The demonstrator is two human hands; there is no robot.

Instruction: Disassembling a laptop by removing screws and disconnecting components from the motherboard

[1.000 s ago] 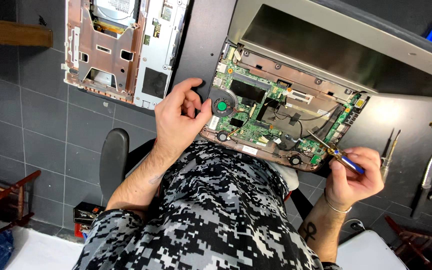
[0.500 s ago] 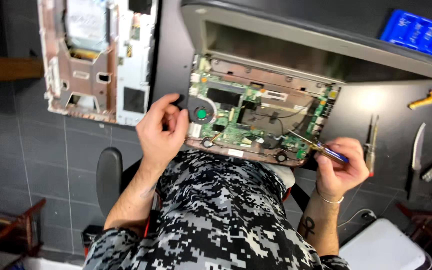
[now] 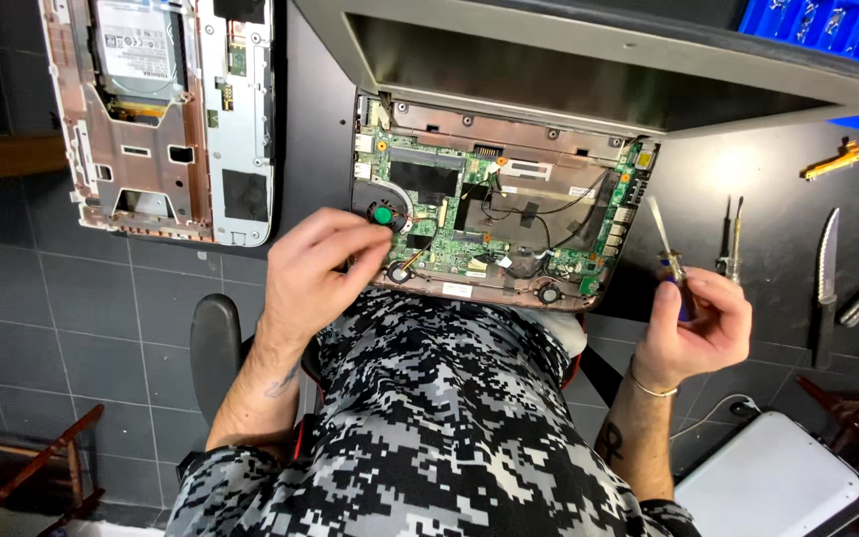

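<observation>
Item: opened laptop base [image 3: 494, 214], lying on the dark bench, motherboard exposed. I am seeing the screwdriver [image 3: 670, 261] now lifted clear of the board; it was at the right edge before. Right hand [image 3: 698, 323] is gripping it, closed. Left hand [image 3: 315, 268] is pinching, fingertips touching near the fan [image 3: 383, 213].

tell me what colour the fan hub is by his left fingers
Green. The fan hub sits in the opened laptop, beside the left hand; head view.

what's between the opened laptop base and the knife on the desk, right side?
In the head view, between the laptop base and the knife: the right hand holding a screwdriver, then two thin tools on the desk.
</observation>
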